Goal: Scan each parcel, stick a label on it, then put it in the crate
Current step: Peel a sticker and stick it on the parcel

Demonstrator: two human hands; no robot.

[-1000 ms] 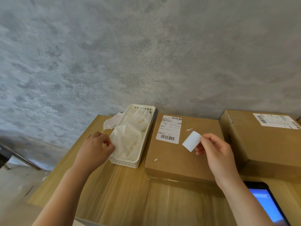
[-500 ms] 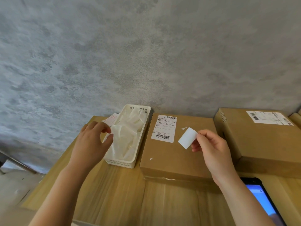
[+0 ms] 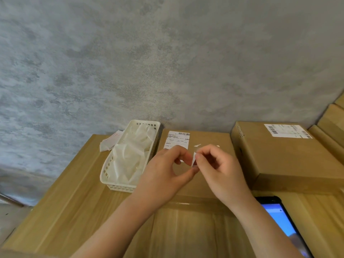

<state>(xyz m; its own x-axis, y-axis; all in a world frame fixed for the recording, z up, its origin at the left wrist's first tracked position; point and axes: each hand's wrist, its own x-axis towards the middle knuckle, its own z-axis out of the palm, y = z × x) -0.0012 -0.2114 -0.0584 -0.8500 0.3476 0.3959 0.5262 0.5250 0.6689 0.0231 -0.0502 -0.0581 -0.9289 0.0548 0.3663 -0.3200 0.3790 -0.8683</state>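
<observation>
Your two hands meet above a flat brown cardboard parcel (image 3: 204,181) that lies on a pale wood-grain table (image 3: 78,202). Your left hand (image 3: 163,175) and right hand (image 3: 221,174) both pinch a small white paper label (image 3: 194,159) between thumb and fingertips; the label stands edge-on between them, so whether anything is printed on it cannot be told. The parcel lies directly beneath both hands, and the far end of its matte top carries a white shipping sticker (image 3: 177,139) with a barcode along its upper edge; the printed lines there are too small to read. Left of your left hand sits a white perforated plastic basket (image 3: 111,175), oblong with rounded corners, filled with crumpled translucent white sheets (image 3: 132,155); a few white paper slips (image 3: 109,141) lie just beyond it. Right of your right hand rests a second, thicker cardboard box (image 3: 286,161) bearing its own barcoded sticker, text illegible. Near your right forearm lies a black-framed phone (image 3: 284,224), its screen glowing blue. A mottled grey wall (image 3: 167,62) rises behind the table.
</observation>
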